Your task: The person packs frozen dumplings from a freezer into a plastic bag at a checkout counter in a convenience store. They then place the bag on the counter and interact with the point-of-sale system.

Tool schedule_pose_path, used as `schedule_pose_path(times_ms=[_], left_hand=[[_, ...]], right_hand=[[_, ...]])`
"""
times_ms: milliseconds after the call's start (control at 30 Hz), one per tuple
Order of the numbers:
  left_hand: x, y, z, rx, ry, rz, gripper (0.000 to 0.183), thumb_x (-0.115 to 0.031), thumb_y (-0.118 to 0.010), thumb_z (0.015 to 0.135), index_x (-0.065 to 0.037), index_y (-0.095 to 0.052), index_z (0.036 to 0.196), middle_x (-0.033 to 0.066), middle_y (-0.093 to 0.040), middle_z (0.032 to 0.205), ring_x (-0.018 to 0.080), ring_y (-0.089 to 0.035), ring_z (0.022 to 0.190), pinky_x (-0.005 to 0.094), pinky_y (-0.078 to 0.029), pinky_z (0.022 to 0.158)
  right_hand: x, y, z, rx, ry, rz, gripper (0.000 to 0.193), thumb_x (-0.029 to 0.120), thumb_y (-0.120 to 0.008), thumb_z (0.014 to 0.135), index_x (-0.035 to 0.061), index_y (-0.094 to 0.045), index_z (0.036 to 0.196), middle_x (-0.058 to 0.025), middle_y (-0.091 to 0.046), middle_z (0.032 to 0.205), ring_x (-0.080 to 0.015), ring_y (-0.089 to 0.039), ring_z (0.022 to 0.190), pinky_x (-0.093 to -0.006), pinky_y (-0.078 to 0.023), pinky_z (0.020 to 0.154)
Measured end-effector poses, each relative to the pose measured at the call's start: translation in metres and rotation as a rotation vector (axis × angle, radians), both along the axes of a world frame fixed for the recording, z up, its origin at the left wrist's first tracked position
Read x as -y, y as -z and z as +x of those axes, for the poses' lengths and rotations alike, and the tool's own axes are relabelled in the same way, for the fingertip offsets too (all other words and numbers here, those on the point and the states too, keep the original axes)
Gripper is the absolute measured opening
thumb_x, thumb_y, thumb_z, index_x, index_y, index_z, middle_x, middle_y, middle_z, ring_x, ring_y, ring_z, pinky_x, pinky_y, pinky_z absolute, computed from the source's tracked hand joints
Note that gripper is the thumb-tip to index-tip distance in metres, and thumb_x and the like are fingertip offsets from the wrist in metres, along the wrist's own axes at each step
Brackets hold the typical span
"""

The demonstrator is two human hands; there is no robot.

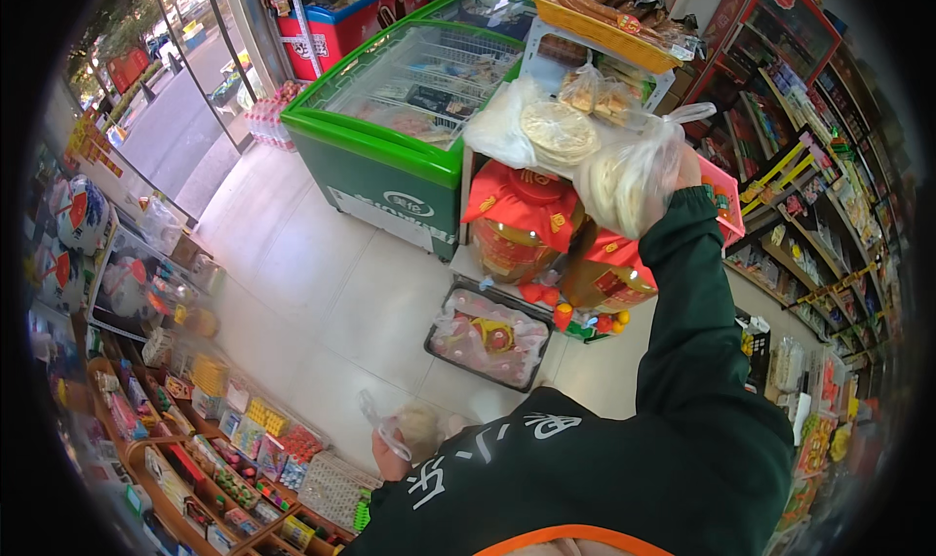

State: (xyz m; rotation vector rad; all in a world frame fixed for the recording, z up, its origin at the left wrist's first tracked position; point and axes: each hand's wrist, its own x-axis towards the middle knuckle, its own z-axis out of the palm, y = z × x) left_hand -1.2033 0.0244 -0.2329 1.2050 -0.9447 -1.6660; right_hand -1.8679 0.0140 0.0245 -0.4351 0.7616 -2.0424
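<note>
My right hand [688,169] reaches forward to the right and grips a clear plastic bag of flatbreads [616,190] by its side, its fingers partly hidden by the plastic. This bag is at the front edge of a white shelf top [514,168]. Beside it lie a stack of round flatbreads [559,134] in clear plastic and a knotted bag of browner pieces [597,98]. Low at my left side, my left hand [391,456] is closed on the handles of another clear plastic bag [419,429] with something pale inside.
Below the shelf stand large jars with red cloth covers [526,215]. A black crate [492,339] of plastic-wrapped goods sits on the floor. A green chest freezer [390,156] is beyond, left of the shelf. Snack racks [819,195] line the right; stationery shelves [205,458] fill the lower left.
</note>
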Motion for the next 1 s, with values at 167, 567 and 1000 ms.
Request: schedule_pose_path(times_ms=[167, 567, 1000], left_hand=[[0.041, -0.015, 0.071, 0.068, -0.104, -0.010, 0.030, 0.001, -0.050, 0.088, -0.005, -0.051, 0.117, 0.0071, -0.059, 0.106, 0.0191, -0.059, 0.096, 0.0336, -0.049, 0.084], [0.191, -0.035, 0.104, -0.012, -0.262, 0.033, 0.047, -0.006, -0.054, 0.090, -0.004, -0.042, 0.136, 0.0124, -0.053, 0.121, 0.0230, -0.056, 0.104, 0.0374, -0.048, 0.087], [0.434, -0.104, 0.109, 0.261, -0.134, -0.057, 0.037, -0.017, -0.059, 0.090, -0.003, -0.050, 0.123, 0.0131, -0.058, 0.111, 0.0238, -0.060, 0.099, 0.0373, -0.050, 0.086]], right_hand=[[0.037, 0.001, 0.082, -0.002, -0.072, 0.031, 0.018, 0.015, -0.045, 0.095, 0.0024, -0.058, 0.099, -0.0109, -0.062, 0.089, -0.0243, -0.061, 0.078, -0.0376, -0.054, 0.071], [0.205, 0.031, 0.182, 0.062, -0.231, -0.087, 0.015, 0.012, -0.045, 0.093, 0.0002, -0.054, 0.089, -0.0119, -0.054, 0.078, -0.0218, -0.052, 0.070, -0.0337, -0.048, 0.064], [0.380, 0.081, 0.208, 0.137, 0.078, 0.086, 0.019, 0.017, -0.046, 0.093, 0.0029, -0.058, 0.091, -0.0074, -0.061, 0.081, -0.0208, -0.058, 0.071, -0.0338, -0.049, 0.068]])
